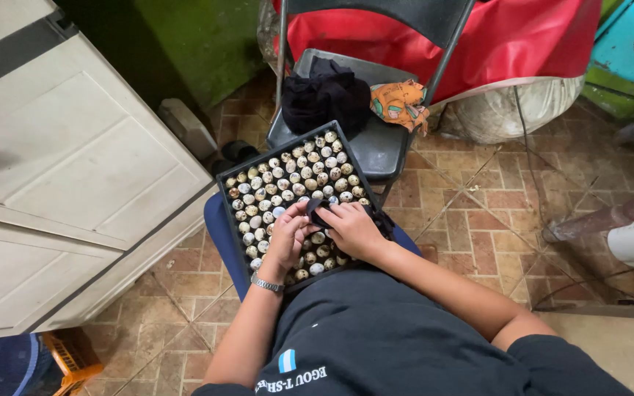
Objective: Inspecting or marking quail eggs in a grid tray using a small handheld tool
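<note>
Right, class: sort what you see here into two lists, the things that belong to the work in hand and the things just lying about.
In hand:
black tray on the lap
speckled eggs filling it
small dark piece held over the eggs
left hand, with a wristwatch
right hand

Lying about:
folding chair
black cloth on its seat
orange patterned cloth
pale cabinet
red cover

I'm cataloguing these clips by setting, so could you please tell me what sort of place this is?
Probably a home utility or back room used for small-scale egg handling: worn terracotta floor tiles, a folding chair piled with cloth, a white cabinet, and a tray of speckled eggs under both hands.
</note>
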